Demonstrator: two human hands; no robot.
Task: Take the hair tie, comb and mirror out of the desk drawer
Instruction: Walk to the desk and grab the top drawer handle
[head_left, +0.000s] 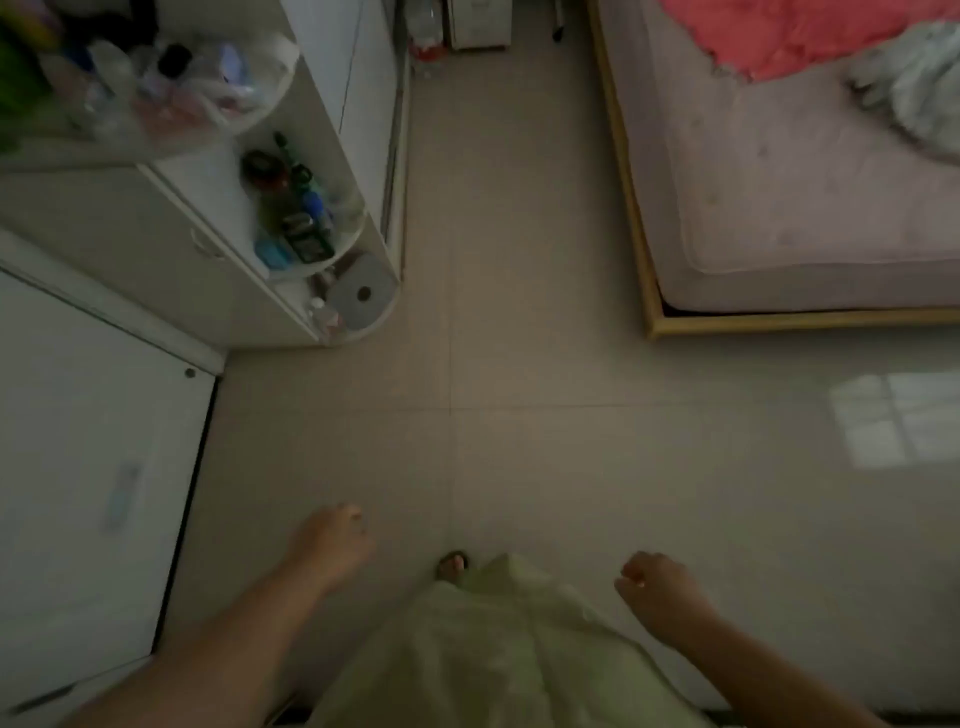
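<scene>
Head view shows both hands empty over bare floor at the frame's bottom, left hand loosely open, right hand curled, with no drawer, hair tie, comb or mirror visible, so reaching the desk likely comes next.

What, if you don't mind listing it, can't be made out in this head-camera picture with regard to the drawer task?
- Hair tie, comb, mirror: none visible; no open drawer shows in the head view.
- Items on the rounded shelves: blurred and dim, not identifiable.
- Right hand: curled, so its palm is hidden; contents unknown.
- Left hand: motion-blurred; appears empty.
- White furniture at left: cut off by the frame edge.
</scene>
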